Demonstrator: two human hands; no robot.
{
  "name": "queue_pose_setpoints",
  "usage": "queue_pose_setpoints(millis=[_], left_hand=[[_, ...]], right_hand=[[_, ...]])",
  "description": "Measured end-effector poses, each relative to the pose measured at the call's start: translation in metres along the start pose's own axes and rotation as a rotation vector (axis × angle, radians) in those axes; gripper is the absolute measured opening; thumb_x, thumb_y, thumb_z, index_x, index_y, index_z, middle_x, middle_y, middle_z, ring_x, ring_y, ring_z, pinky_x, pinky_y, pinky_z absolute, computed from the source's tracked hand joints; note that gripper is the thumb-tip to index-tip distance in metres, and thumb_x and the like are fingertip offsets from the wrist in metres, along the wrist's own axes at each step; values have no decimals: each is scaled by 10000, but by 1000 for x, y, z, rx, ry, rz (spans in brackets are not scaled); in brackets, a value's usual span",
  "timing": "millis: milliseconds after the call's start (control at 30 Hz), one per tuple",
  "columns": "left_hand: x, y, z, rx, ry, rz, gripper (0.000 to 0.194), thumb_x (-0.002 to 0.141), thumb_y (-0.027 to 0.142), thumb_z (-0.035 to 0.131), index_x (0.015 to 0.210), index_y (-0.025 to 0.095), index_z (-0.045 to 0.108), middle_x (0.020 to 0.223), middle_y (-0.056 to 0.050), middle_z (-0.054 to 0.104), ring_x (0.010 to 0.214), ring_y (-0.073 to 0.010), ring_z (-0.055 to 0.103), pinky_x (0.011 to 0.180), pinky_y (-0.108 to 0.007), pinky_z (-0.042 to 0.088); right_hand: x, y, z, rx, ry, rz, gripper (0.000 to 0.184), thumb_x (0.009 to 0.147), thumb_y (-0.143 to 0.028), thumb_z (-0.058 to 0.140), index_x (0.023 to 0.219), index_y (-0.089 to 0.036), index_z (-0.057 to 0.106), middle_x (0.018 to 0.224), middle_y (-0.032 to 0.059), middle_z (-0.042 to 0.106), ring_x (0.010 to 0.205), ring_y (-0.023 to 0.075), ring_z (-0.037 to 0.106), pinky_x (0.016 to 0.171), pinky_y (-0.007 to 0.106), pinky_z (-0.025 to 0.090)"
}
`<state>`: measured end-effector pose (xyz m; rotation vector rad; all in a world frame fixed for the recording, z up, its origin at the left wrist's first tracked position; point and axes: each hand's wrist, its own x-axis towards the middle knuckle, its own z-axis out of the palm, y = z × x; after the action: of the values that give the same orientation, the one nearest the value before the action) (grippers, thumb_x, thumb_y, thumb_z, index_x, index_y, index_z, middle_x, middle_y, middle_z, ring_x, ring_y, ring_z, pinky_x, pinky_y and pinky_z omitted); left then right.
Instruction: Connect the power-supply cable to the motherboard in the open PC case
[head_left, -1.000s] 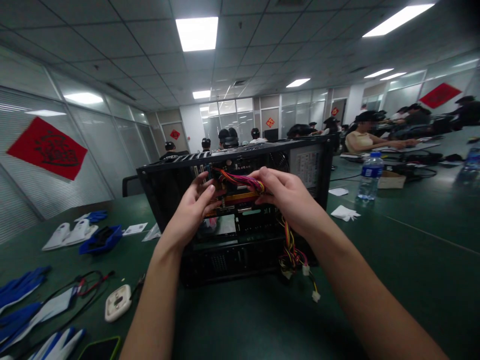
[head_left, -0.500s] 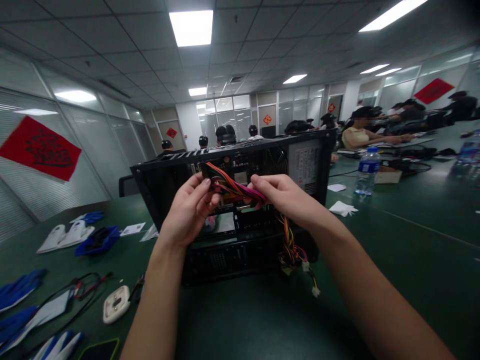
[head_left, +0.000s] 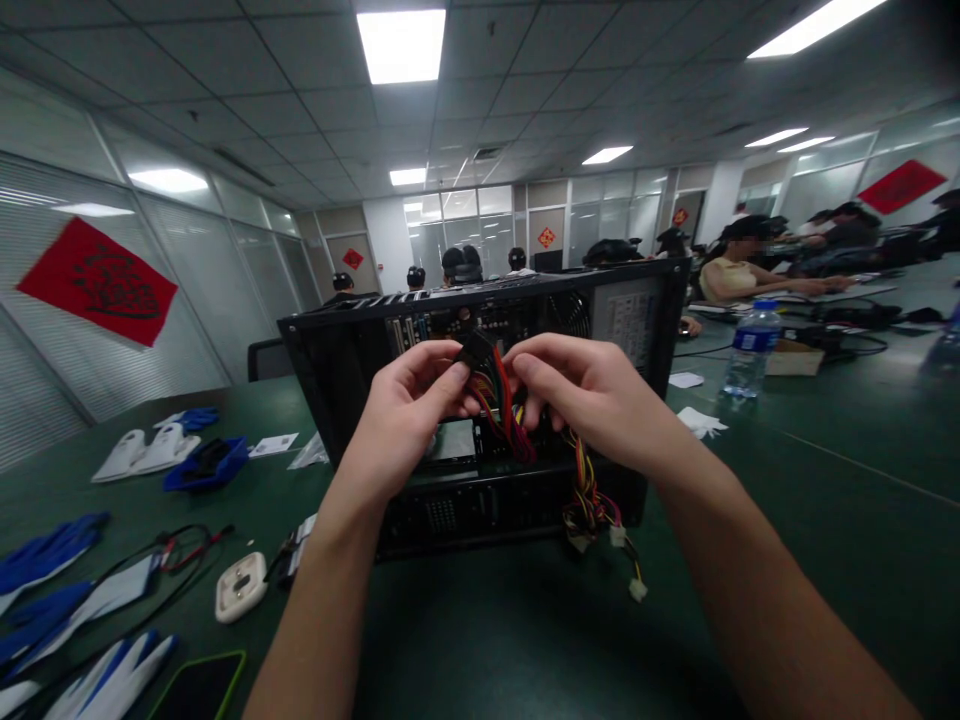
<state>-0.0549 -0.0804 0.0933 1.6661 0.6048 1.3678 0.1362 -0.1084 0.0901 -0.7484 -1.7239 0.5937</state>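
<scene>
Head view: I observe an open computer case (head_left: 480, 497), a black connector (head_left: 475, 350) unplugged and pinched by the left hand (head_left: 405, 412) near centre, toward twelve o'clock. The right hand (head_left: 592, 398) curls at the wire bundle (head_left: 513, 425), grip not determinable; loose leads (head_left: 587, 490) at five o'clock hang unconnected.

The counter (head_left: 480, 640) offers a free lane just in front of the case (head_left: 517, 505). Above it, the left hand (head_left: 405, 415), the right hand (head_left: 596, 400) and a plug (head_left: 475, 350) with its wires (head_left: 516, 432) crowd the case's opening; dangling cables (head_left: 585, 480) obstruct its lower right. Farther right stands a bottle (head_left: 750, 355).
</scene>
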Motion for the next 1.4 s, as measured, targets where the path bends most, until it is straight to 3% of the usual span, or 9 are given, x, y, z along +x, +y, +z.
queue_pose_setpoints(millis=[233, 433, 567, 733, 900, 1067, 1400], left_hand=[[0, -6, 6, 24, -56, -29, 274, 823, 301, 751, 1051, 155, 713, 766, -6, 683, 639, -106, 636, 669, -251, 569], [-2, -3, 7, -114, -146, -134, 351, 882, 418, 685, 1136, 176, 709, 949, -62, 734, 727, -136, 703, 729, -279, 595], [-3, 0, 4, -159, -173, -159, 382, 820, 325, 763, 1171, 185, 705, 1026, -76, 751, 854, -186, 740, 818, -309, 601], [-2, -1, 3, -167, -143, -150, 415, 720, 214, 841, 1111, 168, 713, 996, -66, 771, 867, -196, 751, 849, -315, 602], [-1, 0, 3, -149, -94, -152, 413, 708, 239, 854, 1083, 144, 708, 931, -77, 779, 846, -226, 764, 815, -329, 619], [-2, 2, 4, -124, -72, -133, 434, 708, 248, 854, 1098, 138, 699, 873, -67, 781, 813, -226, 769, 788, -320, 629], [-3, 0, 9, -8, -38, -51, 476, 678, 369, 873, 1054, 130, 705, 857, -77, 787, 804, -239, 769, 802, -349, 637]], right_hand=[[0, 3, 6, -24, -22, -13, 335, 878, -513, 675, 848, -180, 690, 718, 16, 649, 594, 132, 587, 517, 243, 451], [3, 2, 0, -4, 70, 0, 413, 855, -581, 668, 719, -192, 644, 610, -16, 559, 497, 102, 490, 440, 225, 377], [5, 4, -5, 21, 109, 20, 418, 843, -591, 680, 714, -195, 643, 581, -25, 523, 478, 99, 465, 423, 226, 357], [3, 2, -5, 67, 110, 46, 417, 838, -598, 680, 712, -202, 641, 570, -26, 512, 458, 99, 457, 407, 226, 348], [3, 2, -2, 65, 85, 61, 410, 839, -596, 680, 746, -198, 665, 588, -19, 538, 480, 103, 471, 428, 229, 369], [5, 8, 2, 117, 129, 47, 364, 824, -560, 712, 924, -211, 693, 703, -10, 615, 504, 99, 493, 434, 224, 387], [6, 15, 1, 232, 102, 43, 318, 863, -504, 700, 923, -191, 701, 782, 6, 645, 653, 133, 594, 568, 238, 496]])
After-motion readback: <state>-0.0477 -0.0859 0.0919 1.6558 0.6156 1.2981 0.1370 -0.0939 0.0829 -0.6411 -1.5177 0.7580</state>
